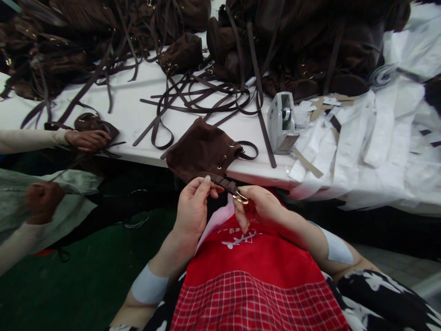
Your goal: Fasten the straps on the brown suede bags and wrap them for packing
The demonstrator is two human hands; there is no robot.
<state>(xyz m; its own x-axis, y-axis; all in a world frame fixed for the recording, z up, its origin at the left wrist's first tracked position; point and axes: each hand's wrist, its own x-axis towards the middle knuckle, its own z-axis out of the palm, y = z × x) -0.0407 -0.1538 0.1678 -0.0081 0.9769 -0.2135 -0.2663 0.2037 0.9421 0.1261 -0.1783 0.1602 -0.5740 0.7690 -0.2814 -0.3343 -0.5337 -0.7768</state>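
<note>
A brown drawstring bag [203, 149] lies at the front edge of the white table, with gold eyelets near its gathered mouth. In front of it a brown strap [225, 183] with a gold buckle [240, 197] at its end stretches between my two hands. My left hand [195, 204] is closed, pinching the strap between thumb and fingers. My right hand [260, 204] is closed at the buckle end, the thumb and fingers around the metal. Part of the strap is hidden behind my left fingers.
Loose brown straps [206, 99] lie behind the bag. A grey tape dispenser [282, 122] stands to the right beside white packing sheets [372, 138]. Brown bags [310, 41] are piled along the back. At left, a co-worker's hand [91, 139] rests on another small bag [112, 130].
</note>
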